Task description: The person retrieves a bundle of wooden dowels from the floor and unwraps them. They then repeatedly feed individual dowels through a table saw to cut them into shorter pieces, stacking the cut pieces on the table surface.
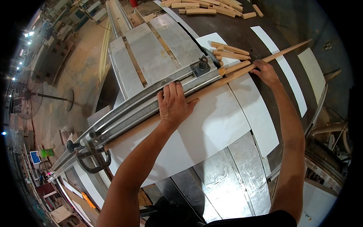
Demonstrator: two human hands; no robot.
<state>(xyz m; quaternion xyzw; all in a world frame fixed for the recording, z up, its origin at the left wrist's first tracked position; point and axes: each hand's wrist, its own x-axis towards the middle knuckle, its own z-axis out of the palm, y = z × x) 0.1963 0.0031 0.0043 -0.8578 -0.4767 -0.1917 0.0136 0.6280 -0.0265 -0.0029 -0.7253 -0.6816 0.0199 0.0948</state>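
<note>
A long wooden strip [211, 89] lies along the near side of a metal saw fence [132, 108] and runs far out to the right, ending in a narrow tip. My left hand [173, 104] is closed over both, fingers hooked on top of the fence and thumb against the strip's near edge. Farther right, my right hand [267, 73] grips the same strip between thumb and fingers. Beside that grip, several short wooden pieces [231, 55] lie past the fence's end. Under the strip is a white sheet [196, 140].
A metal sliding table [151, 45] with slots lies beyond the fence. A black clamp [94, 160] is at the fence's left end, a black knob [202, 66] near its right end. Cut wooden pieces [208, 8] are heaped at the back. A standing fan [32, 94] is at far left.
</note>
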